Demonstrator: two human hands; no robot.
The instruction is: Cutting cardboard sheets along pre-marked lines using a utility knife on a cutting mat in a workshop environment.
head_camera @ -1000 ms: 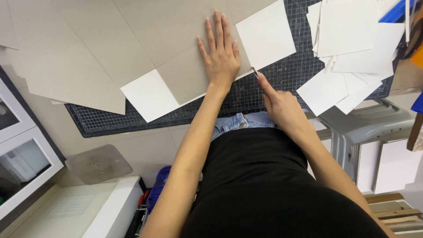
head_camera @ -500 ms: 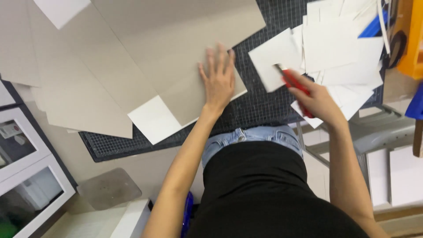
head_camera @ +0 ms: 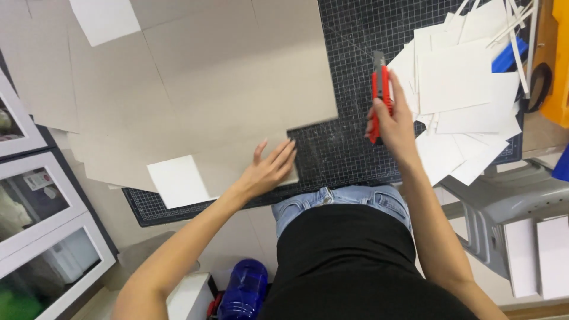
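I am gripping the red knife (head_camera: 379,98) in my right hand (head_camera: 392,124) at upper right, while my left hand (head_camera: 268,169) is pressing flat, fingers spread, on the grey board (head_camera: 195,95) at centre.

Right hand (head_camera: 394,121) now grips red cutter (head_camera: 379,98) (lifted); grey board (head_camera: 195,89) shifted.

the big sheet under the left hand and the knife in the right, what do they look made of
Sheet: likely greyboard or thick card, matte beige-grey, lying stiff and flat with clean cut edges under the left hand. Knife in the right hand: glossy red body, probably plastic, with a grey, seemingly metal tip.
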